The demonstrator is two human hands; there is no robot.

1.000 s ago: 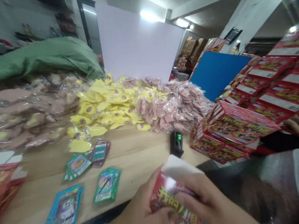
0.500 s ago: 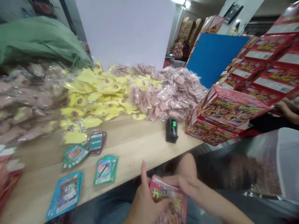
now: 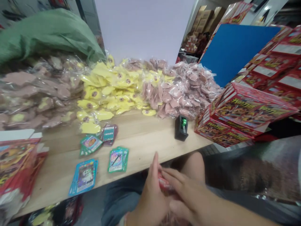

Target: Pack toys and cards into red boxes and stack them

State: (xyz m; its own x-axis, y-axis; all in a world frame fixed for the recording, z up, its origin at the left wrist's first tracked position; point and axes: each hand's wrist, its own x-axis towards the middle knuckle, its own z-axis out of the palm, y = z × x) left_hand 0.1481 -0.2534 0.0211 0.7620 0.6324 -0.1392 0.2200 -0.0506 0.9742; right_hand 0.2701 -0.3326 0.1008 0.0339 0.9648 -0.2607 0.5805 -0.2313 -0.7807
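Ungloved hands [image 3: 152,196], bare forearms [image 3: 219,204], bluish trousers [image 3: 121,196] are visible.

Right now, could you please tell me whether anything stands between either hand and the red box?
Nothing visible does: the left hand and right hand both hold the red box, hiding most of it.

A box [image 3: 164,182] is between left hand [image 3: 152,196] and right hand [image 3: 183,186] before the table [image 3: 150,135], where cards [image 3: 86,176] lie left of a tape dispenser [image 3: 181,128], bags [image 3: 115,89] behind both, cartons [image 3: 254,108] to its right, with a board [image 3: 143,28] behind the bags.
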